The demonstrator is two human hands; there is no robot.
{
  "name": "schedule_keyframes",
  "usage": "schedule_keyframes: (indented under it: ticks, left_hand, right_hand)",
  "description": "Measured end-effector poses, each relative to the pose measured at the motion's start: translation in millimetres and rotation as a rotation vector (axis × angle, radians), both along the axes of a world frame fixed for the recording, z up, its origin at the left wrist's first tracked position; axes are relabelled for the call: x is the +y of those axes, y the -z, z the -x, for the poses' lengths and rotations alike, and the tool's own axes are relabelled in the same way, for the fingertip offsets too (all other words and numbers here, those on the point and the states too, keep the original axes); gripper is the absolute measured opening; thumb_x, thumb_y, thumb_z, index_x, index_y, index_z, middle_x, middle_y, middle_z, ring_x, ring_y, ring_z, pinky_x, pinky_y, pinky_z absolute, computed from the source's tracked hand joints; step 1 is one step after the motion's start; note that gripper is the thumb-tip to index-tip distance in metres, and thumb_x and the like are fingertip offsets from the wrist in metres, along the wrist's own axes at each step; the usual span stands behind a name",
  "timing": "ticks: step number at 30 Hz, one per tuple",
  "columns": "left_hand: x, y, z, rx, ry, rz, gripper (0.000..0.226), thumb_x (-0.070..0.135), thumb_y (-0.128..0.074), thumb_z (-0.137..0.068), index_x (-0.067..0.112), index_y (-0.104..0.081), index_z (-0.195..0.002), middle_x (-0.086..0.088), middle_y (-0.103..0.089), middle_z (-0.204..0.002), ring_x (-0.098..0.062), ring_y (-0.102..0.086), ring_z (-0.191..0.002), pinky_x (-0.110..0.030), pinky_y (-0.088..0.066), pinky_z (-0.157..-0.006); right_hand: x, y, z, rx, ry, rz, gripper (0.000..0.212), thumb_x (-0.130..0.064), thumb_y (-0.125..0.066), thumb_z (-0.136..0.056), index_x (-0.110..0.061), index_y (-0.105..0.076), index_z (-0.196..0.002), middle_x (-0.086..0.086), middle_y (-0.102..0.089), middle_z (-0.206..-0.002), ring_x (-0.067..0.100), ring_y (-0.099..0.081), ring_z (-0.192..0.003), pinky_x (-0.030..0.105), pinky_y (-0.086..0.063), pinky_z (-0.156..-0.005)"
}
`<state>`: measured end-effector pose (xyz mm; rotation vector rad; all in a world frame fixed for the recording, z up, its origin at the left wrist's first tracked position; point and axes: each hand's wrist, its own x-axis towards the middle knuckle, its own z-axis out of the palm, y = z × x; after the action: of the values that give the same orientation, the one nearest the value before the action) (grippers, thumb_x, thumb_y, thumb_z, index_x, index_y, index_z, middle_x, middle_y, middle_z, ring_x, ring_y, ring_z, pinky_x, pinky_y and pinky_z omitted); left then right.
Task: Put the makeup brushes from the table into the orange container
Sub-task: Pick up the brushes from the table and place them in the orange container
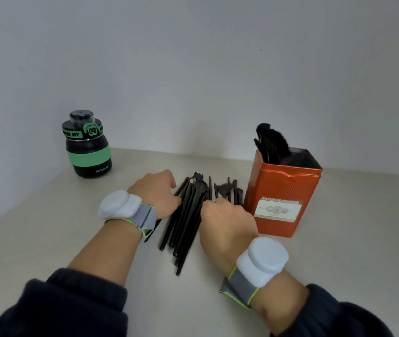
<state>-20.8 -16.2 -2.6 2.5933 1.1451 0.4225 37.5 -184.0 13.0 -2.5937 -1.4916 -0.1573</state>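
The makeup brushes (188, 215) lie in a loose black pile on the bench (339, 251), handles toward me and bristle heads fanned toward the wall, just left of the orange container (283, 190), which already has a few brushes standing in it. I judge them light, thin and stiff in the handle, soft at the head, and smooth enough to roll or slide over one another, so I would take them by the handles near the middle, not by the bristles. My right hand (225, 222) sits over the right side of the pile, fingers curled down among the handles; whether that grip has closed on any of them I cannot tell, since the fingertips are hidden. My left hand (156, 190) rests at the pile's left edge, fingers curled and touching the outer handles, its hold equally unclear. A black and green bottle (87, 147) stands well apart at far left.
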Motion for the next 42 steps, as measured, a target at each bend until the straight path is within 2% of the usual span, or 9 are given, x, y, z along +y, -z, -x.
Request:
schedule_keyframes:
  ticks: [8,15,18,21,25,29,35,37,42]
  left_hand:
    - [-4,-7,0,0.037,-0.023,-0.013,0.037,0.035,-0.068,-0.076,0.027,-0.061,-0.111,0.001,-0.068,-0.107,-0.022,-0.062,-0.097,-0.025,-0.041,-0.07]
    - [-5,-12,3,-0.067,-0.087,-0.05,0.037,0.038,-0.065,-0.077,0.029,-0.062,-0.113,0.003,-0.069,-0.107,-0.023,-0.063,-0.099,-0.027,-0.042,-0.072]
    - [-11,-18,3,-0.176,-0.101,-0.092,0.035,0.036,-0.063,-0.078,0.03,-0.064,-0.113,0.009,-0.069,-0.096,-0.021,-0.063,-0.094,-0.027,-0.042,-0.072]
    - [-21,-26,1,-0.404,-0.051,-0.074,0.026,0.03,-0.063,-0.08,0.03,-0.068,-0.105,0.016,-0.064,-0.08,-0.015,-0.061,-0.076,-0.026,-0.045,-0.07]
    - [-33,-35,-3,-0.713,0.03,0.034,0.012,0.024,-0.064,-0.083,0.029,-0.069,-0.092,0.011,-0.065,-0.07,-0.008,-0.054,-0.055,-0.02,-0.043,-0.059]
    - [-44,-42,-4,-0.915,0.082,0.095,0.005,0.028,-0.065,-0.089,0.027,-0.068,-0.086,0.01,-0.067,-0.07,-0.004,-0.057,-0.061,-0.017,-0.047,-0.064]
    - [-70,-54,-9,-1.126,0.187,0.162,0.01,0.03,-0.062,-0.091,0.027,-0.069,-0.085,0.013,-0.063,-0.066,-0.004,-0.049,-0.053,-0.021,-0.044,-0.055]
    - [-84,-60,-12,-1.206,0.254,0.191,0.009,0.029,-0.061,-0.09,0.031,-0.07,-0.087,0.012,-0.064,-0.067,-0.003,-0.049,-0.051,-0.017,-0.042,-0.052]
    - [-114,-80,-17,-1.478,0.344,0.194,0.011,0.016,-0.057,-0.091,0.023,-0.064,-0.093,0.004,-0.066,-0.07,-0.011,-0.052,-0.046,-0.022,-0.044,-0.048]
  right_hand:
    - [2,-8,-1,0.114,0.038,0.082,0.014,0.007,-0.049,-0.094,-0.005,-0.056,-0.098,0.015,-0.066,-0.11,0.032,-0.066,-0.101,0.03,-0.043,-0.067]
    - [-4,-14,0,0.223,0.132,-0.078,0.038,-0.003,-0.055,-0.096,0.001,-0.043,-0.132,0.016,-0.064,-0.119,0.034,-0.065,-0.109,0.038,-0.057,-0.084]
    - [-10,-19,0,0.277,0.091,-0.169,0.029,-0.01,-0.053,-0.095,-0.004,-0.045,-0.123,0.012,-0.064,-0.112,0.033,-0.065,-0.102,0.035,-0.053,-0.072]
    - [-16,-23,-3,0.284,0.025,-0.334,0.008,-0.017,-0.045,-0.096,-0.012,-0.046,-0.102,0.012,-0.065,-0.097,0.034,-0.065,-0.088,0.033,-0.048,-0.064]
    - [-18,-25,-5,0.232,-0.069,-0.639,0.027,-0.037,-0.039,-0.103,-0.018,-0.047,-0.086,0.01,-0.065,-0.075,0.038,-0.062,-0.073,0.042,-0.051,-0.065]
    - [-23,-31,-8,0.182,-0.182,-0.929,0.037,-0.037,-0.041,-0.103,-0.019,-0.045,-0.072,-0.001,-0.049,-0.051,0.032,-0.054,-0.052,0.044,-0.046,-0.053]
    - [-37,-49,-22,0.202,-0.303,-1.277,0.023,-0.025,-0.051,-0.099,-0.02,-0.065,-0.117,-0.008,-0.045,-0.049,0.011,-0.046,-0.043,0.027,-0.041,-0.047]
    - [-46,-58,-28,0.329,-0.311,-1.397,0.021,-0.025,-0.05,-0.099,-0.023,-0.063,-0.116,0.0,-0.052,-0.052,0.023,-0.05,-0.044,0.037,-0.044,-0.047]
    - [-62,-75,-46,0.35,-0.256,-1.668,0.014,-0.02,-0.043,-0.103,-0.02,-0.057,-0.099,-0.01,-0.058,-0.064,0.018,-0.052,-0.047,0.022,-0.038,-0.049]
